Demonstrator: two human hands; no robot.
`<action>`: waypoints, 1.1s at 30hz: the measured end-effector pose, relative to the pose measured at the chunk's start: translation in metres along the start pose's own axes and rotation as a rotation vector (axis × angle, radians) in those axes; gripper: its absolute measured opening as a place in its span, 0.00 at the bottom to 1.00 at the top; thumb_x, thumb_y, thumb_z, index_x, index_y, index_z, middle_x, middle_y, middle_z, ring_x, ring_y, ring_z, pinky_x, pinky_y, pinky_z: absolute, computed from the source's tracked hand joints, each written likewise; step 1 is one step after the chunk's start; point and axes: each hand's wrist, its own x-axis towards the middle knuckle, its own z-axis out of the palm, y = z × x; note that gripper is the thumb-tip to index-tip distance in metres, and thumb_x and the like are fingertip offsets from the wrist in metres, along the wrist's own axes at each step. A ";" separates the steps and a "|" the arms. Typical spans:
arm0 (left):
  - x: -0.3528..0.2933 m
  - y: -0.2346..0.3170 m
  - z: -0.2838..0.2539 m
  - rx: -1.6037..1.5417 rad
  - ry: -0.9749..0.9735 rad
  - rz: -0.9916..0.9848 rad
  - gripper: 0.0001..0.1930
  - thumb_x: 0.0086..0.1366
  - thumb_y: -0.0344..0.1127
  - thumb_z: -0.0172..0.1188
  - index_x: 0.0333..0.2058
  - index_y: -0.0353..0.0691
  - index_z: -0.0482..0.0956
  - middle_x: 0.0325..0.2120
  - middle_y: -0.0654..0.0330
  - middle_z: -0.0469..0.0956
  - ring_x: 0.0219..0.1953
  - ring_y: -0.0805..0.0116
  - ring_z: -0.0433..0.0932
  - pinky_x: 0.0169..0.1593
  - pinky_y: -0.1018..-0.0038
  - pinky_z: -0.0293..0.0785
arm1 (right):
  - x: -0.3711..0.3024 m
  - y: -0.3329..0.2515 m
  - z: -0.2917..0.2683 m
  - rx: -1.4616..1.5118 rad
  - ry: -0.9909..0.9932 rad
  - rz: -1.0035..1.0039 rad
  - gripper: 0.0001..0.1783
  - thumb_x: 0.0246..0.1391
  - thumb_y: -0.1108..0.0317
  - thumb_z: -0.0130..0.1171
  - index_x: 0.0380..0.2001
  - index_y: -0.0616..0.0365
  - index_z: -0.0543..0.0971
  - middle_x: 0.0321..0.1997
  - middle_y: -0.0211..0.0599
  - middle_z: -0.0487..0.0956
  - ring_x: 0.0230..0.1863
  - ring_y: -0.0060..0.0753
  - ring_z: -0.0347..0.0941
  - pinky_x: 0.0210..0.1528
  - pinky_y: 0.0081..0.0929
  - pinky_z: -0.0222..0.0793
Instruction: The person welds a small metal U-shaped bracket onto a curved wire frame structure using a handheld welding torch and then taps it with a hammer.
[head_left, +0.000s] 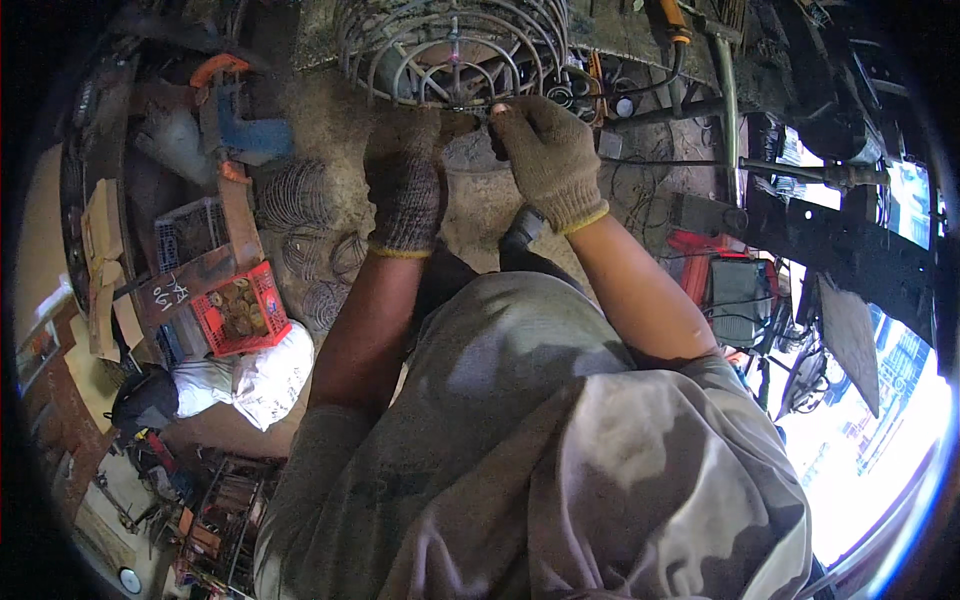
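A round cage of bent metal wire point(455, 50), made of concentric rings and cross wires, stands at the top in front of me. Both my hands wear knitted work gloves and meet at its near edge. My left hand point(405, 165), in a darker, soiled glove, is closed at the cage's lower rim, its fingers pointing right. Beside it, my right hand point(550, 155) is closed in a pinch at the same rim, a fingertip showing through the glove. Whatever lies between the right fingers is hidden.
Stacked wire rings point(295, 195) lie on the floor to the left. Further out are a red plastic crate point(240, 308) with round metal pieces and a white sack point(272, 375). An orange-handled tool point(676, 22) and metal bars point(728, 120) stand at right, near a grey-green box point(740, 300).
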 end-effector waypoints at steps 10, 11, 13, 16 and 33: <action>-0.001 0.001 0.000 0.051 -0.019 0.020 0.12 0.56 0.29 0.60 0.40 0.40 0.84 0.37 0.45 0.80 0.42 0.42 0.78 0.46 0.54 0.74 | -0.004 -0.010 -0.004 -0.094 0.037 0.013 0.17 0.62 0.56 0.59 0.36 0.61 0.83 0.27 0.39 0.82 0.29 0.30 0.77 0.34 0.29 0.73; -0.002 0.000 0.002 0.069 -0.041 -0.003 0.12 0.56 0.28 0.60 0.39 0.40 0.84 0.37 0.44 0.80 0.42 0.42 0.78 0.46 0.54 0.74 | -0.009 -0.016 -0.012 -0.095 0.046 0.018 0.17 0.61 0.55 0.59 0.36 0.60 0.83 0.29 0.43 0.82 0.31 0.37 0.79 0.35 0.32 0.73; -0.001 0.003 0.003 0.086 0.062 0.077 0.10 0.56 0.28 0.61 0.38 0.39 0.84 0.37 0.46 0.80 0.42 0.44 0.78 0.46 0.55 0.74 | -0.016 -0.012 -0.031 -0.029 0.122 0.049 0.17 0.61 0.55 0.59 0.37 0.60 0.83 0.30 0.44 0.82 0.32 0.40 0.80 0.36 0.33 0.73; -0.011 -0.010 0.025 -0.265 0.177 -0.217 0.10 0.56 0.29 0.61 0.38 0.38 0.83 0.38 0.48 0.81 0.41 0.48 0.79 0.46 0.57 0.74 | -0.033 0.040 -0.078 0.123 0.356 0.094 0.18 0.64 0.54 0.58 0.38 0.61 0.81 0.29 0.35 0.81 0.30 0.29 0.75 0.35 0.26 0.72; 0.002 -0.008 0.011 -1.430 -0.052 -0.515 0.20 0.71 0.37 0.55 0.57 0.33 0.71 0.55 0.50 0.72 0.57 0.58 0.71 0.64 0.63 0.66 | -0.014 0.202 -0.419 -0.519 0.946 0.468 0.26 0.69 0.46 0.38 0.63 0.45 0.65 0.56 0.58 0.76 0.58 0.59 0.72 0.58 0.46 0.67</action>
